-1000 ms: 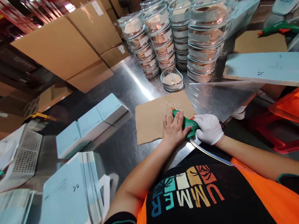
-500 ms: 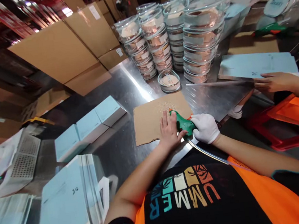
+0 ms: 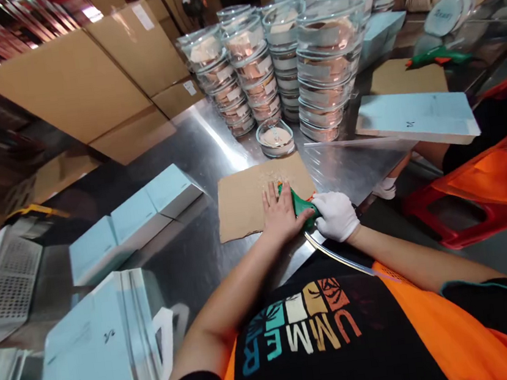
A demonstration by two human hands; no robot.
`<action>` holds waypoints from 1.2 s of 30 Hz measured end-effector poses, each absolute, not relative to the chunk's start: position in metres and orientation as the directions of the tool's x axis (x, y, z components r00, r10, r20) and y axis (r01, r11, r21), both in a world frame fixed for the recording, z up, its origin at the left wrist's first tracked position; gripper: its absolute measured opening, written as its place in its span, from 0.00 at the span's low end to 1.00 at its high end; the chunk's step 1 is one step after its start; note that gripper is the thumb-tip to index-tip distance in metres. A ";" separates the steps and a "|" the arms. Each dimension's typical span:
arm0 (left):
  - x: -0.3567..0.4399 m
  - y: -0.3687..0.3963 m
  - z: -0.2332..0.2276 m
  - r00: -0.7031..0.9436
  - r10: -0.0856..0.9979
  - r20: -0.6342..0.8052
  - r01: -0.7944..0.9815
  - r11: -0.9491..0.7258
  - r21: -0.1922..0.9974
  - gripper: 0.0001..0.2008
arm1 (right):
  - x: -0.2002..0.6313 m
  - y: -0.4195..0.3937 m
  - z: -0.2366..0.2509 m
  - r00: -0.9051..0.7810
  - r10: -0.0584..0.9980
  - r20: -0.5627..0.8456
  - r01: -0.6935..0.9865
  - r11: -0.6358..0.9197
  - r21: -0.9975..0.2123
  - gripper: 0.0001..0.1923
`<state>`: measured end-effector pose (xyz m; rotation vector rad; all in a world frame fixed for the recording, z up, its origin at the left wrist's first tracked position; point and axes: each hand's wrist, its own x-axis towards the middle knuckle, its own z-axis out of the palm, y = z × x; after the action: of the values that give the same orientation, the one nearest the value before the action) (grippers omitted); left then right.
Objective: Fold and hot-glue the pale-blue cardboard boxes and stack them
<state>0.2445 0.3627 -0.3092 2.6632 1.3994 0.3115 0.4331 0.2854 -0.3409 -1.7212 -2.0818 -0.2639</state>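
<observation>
My right hand [image 3: 337,215], in a white glove, is wrapped around the handle of a green glue gun [image 3: 302,208]. The gun's orange-tipped nozzle points away from me over a flat cardboard sheet [image 3: 239,207]. From the gun's rear a long clear glue stick [image 3: 338,256] runs back toward my shirt. Bare and with fingers spread, my left hand [image 3: 281,216] lies over the sheet's near edge, right beside the gun. Its thumb reaches across the gun's body; whether it presses on it I cannot tell. Dried glue bits show on the cardboard beyond my fingertips.
Tall stacks of round glass containers [image 3: 255,69] stand at the table's back, with a single glass container [image 3: 275,138] before them. Light-blue boxes [image 3: 134,214] line the left. Another blue box [image 3: 415,114] and a second green glue gun [image 3: 443,57] are on the right, near a red stool [image 3: 441,216].
The view has swung slightly, so everything sits further left. A co-worker's hand has left the blue box on the right, and a gloved hand at top right is gone. My hands keep their pose.
</observation>
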 end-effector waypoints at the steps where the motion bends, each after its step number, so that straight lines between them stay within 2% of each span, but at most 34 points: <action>1: 0.245 0.366 -0.307 0.539 0.833 0.126 0.807 -0.553 0.208 0.51 | 0.433 0.286 -0.341 -0.143 0.886 0.440 0.970 0.213 -0.114 0.19; 6: 0.232 0.370 -0.308 0.486 0.856 0.177 0.822 -0.517 0.239 0.42 | 0.433 0.286 -0.342 -0.164 0.878 0.450 0.966 0.236 -0.109 0.21; 10: 0.222 0.357 -0.316 0.541 0.817 0.200 0.789 -0.576 0.215 0.33 | 0.433 0.286 -0.343 -0.166 0.872 0.461 0.962 0.246 -0.119 0.22; 16: 0.227 0.357 -0.311 0.489 0.859 0.151 0.852 -0.508 0.124 0.37 | 0.432 0.285 -0.340 -0.159 0.881 0.447 0.965 0.235 -0.120 0.19; 20: 0.234 0.368 -0.302 0.523 0.839 0.152 0.839 -0.538 0.080 0.37 | 0.432 0.285 -0.339 -0.150 0.886 0.439 0.966 0.226 -0.125 0.19; 25: 0.243 0.375 -0.298 0.504 0.855 0.120 0.854 -0.515 0.081 0.42 | 0.431 0.285 -0.338 -0.142 0.891 0.431 0.972 0.207 -0.109 0.16; 28: 0.240 0.367 -0.302 0.487 0.859 0.161 0.858 -0.504 0.097 0.45 | 0.431 0.285 -0.339 -0.154 0.889 0.432 0.970 0.218 -0.104 0.16; 33: 0.231 0.349 -0.308 0.574 0.800 0.173 0.796 -0.595 0.113 0.34 | 0.433 0.285 -0.340 -0.164 0.884 0.438 0.967 0.232 -0.105 0.18; 36: 0.231 0.355 -0.306 0.529 0.835 0.148 0.834 -0.544 0.092 0.34 | 0.433 0.286 -0.340 -0.171 0.882 0.439 0.964 0.243 -0.113 0.18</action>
<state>0.2309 0.3545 -0.3056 2.7388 1.4950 0.2739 0.4330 0.2855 -0.3400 -1.6879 -2.1077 -0.2662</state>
